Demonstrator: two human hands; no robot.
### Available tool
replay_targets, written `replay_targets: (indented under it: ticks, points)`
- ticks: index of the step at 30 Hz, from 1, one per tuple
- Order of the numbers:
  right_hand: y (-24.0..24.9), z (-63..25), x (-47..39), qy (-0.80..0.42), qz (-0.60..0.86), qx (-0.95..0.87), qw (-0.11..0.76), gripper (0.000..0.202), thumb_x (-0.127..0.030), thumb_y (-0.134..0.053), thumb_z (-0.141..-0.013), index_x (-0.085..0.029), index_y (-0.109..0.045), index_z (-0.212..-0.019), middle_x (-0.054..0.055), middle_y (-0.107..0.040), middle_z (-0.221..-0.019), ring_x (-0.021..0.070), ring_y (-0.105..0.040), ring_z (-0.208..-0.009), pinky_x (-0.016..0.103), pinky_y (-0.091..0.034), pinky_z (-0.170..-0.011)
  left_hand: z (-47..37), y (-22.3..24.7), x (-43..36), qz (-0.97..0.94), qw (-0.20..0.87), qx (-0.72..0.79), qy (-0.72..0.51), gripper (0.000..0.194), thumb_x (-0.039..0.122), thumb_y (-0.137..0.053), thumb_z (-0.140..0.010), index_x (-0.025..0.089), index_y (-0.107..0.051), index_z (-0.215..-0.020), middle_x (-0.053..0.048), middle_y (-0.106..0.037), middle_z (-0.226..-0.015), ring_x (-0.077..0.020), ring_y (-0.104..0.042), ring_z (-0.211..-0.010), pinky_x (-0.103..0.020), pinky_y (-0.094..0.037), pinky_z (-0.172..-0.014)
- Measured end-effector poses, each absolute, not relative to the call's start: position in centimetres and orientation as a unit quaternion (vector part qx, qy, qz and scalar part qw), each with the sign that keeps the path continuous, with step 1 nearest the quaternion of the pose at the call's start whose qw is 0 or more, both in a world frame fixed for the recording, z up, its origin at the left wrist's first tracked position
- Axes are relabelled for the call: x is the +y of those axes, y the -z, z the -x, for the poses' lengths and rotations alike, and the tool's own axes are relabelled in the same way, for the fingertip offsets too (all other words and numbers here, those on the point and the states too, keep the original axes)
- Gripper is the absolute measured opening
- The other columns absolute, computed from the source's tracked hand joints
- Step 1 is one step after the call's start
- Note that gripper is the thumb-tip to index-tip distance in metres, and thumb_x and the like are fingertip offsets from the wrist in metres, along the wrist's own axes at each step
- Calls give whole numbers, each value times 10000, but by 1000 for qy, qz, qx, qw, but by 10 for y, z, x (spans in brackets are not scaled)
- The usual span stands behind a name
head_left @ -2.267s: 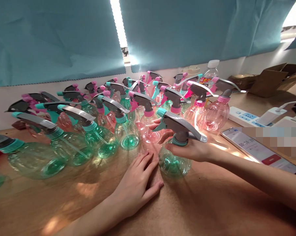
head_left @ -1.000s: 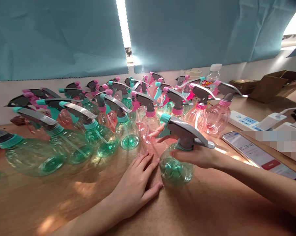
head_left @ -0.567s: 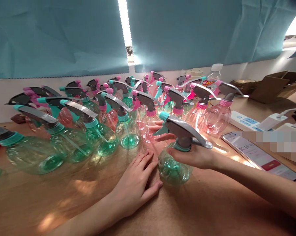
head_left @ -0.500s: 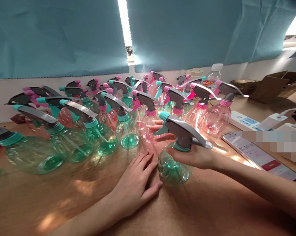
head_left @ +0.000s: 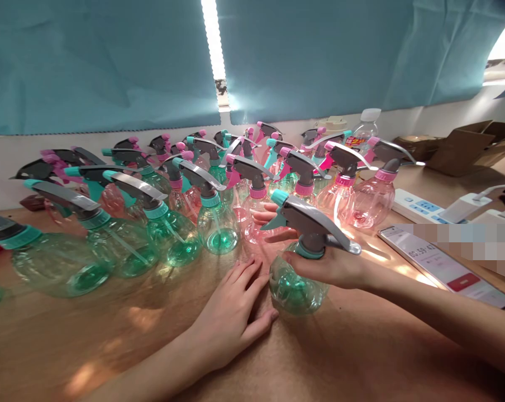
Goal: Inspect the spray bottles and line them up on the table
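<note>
A green spray bottle (head_left: 298, 290) with a grey and turquoise trigger head stands upright on the wooden table (head_left: 152, 357). My right hand (head_left: 338, 268) is round its neck, thumb on the near side and fingers stretched out behind, partly hidden by the trigger head. My left hand (head_left: 229, 312) lies flat on the table just left of this bottle, fingers extended, with nothing in it. Another green spray bottle (head_left: 219, 231) stands beyond my left fingertips. Behind my right fingers is a pink spray bottle (head_left: 255, 215).
Several more green and pink spray bottles crowd the left and back. On the right lie a phone (head_left: 445, 268) showing a timer and a white power strip (head_left: 415, 206) with plugs. A cardboard box (head_left: 457, 148) and a clear capped bottle (head_left: 367, 125) stand farther back.
Hands and bottles look practically the same as before. The timer on the phone has moved on.
</note>
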State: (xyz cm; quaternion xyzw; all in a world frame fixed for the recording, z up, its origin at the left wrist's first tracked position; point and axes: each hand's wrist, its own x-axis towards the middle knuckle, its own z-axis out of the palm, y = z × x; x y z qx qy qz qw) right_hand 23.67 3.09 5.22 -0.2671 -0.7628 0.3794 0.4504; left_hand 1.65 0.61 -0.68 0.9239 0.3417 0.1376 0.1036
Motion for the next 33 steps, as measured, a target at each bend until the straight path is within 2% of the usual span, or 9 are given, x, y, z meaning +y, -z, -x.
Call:
replay_targets:
  ticks: [6,14,22,33]
  points:
    - [-58,-234,27,-391,285,-748,455,604,-31,-568,-765,-245,-455,-1317,50,-603,-1341,172,-681,-1060,289,-586,-862,-16,6,6,-923,106,343,-138,504,406,-554,-941,150,-480,-1369,-165,-400,-1494,-334,-312,-1398,-536,-296,-1130]
    - [-55,-234,28,-395,294,-746,448,590,-66,-578,-769,-262,-479,-1316,47,-607,-1327,176,-683,-1026,303,-583,-858,-16,6,6,-924,106,342,-137,498,408,-549,-946,131,-494,-1356,-180,-405,-1487,-339,-312,-1396,-545,-287,-1129]
    - [-54,-238,27,-386,344,-748,416,637,-95,-587,-772,-317,-477,-1358,53,-612,-1279,233,-674,-1033,403,-560,-889,-16,8,6,-923,104,345,-136,505,417,-547,-943,169,-470,-1375,-159,-406,-1491,-327,-311,-1400,-543,-296,-1127]
    - [-53,-238,26,-383,337,-750,421,684,-89,-583,-790,-359,-427,-1399,43,-604,-1279,206,-666,-994,362,-573,-849,-16,8,6,-924,105,342,-137,511,418,-538,-948,143,-469,-1373,-178,-407,-1487,-331,-309,-1399,-540,-292,-1128]
